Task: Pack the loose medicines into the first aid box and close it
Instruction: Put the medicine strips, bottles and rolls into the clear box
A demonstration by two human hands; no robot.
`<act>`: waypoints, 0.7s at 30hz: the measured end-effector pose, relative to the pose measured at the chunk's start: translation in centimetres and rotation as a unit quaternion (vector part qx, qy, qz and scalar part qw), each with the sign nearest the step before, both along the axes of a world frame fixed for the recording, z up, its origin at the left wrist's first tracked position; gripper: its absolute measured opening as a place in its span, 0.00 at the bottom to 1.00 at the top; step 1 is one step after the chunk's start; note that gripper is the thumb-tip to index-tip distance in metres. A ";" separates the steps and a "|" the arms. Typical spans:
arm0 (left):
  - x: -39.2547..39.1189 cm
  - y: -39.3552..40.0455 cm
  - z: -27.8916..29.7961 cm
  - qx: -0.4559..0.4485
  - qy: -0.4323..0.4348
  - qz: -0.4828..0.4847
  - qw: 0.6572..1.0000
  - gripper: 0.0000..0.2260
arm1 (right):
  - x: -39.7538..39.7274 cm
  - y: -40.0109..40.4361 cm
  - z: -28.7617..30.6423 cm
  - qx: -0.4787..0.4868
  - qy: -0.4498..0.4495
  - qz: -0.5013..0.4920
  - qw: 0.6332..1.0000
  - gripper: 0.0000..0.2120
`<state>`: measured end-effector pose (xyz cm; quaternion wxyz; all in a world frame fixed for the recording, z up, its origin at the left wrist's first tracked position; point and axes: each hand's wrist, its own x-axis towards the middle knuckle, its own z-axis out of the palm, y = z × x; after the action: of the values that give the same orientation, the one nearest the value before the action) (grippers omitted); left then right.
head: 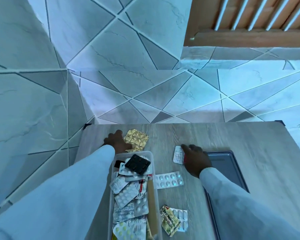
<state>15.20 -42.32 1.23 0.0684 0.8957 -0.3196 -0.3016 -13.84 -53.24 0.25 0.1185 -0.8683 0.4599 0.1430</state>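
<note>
Left hand (117,142) lies flat on the gold strip (136,139); right hand (196,158) presses a white strip (178,155); neither closes.
The open box (151,163), full of strips, sits at 6 o'clock; a silver strip (168,180) lies at its 3 o'clock, the grey lid (227,168) further right on the table (197,134).

Both arms, in pale long sleeves, are reaching forward, away from the body. The left hand (117,142) is lying palm down with fingers spread and slightly curled. The right hand (196,159) is also facing palm down, its fingertips (183,147) pressing downward, the grip not closed.
</note>
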 end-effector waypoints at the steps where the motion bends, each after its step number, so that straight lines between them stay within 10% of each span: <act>1: 0.0 -0.7 -0.1 0.025 -0.030 -0.007 0.999 0.42 | 0.2 -0.2 0.1 -0.013 0.005 0.003 1.000 0.31; 7: 0.0 -2.3 -1.6 0.035 -0.034 0.027 0.998 0.41 | 0.5 -0.5 2.6 0.153 -0.195 -0.104 0.963 0.03; 13: 0.9 -2.2 -3.0 0.079 -0.051 0.051 0.994 0.43 | 1.0 2.8 2.3 0.255 -0.122 -0.030 0.959 0.12; 21: 1.0 -0.2 -1.0 -0.105 0.021 0.129 0.986 0.23 | 1.3 6.6 0.7 0.045 -0.021 -0.004 0.999 0.31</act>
<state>16.20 -42.57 0.19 0.2075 0.9107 -0.2298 -0.2733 -12.56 -46.59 0.90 0.1677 -0.8629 0.4542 0.1446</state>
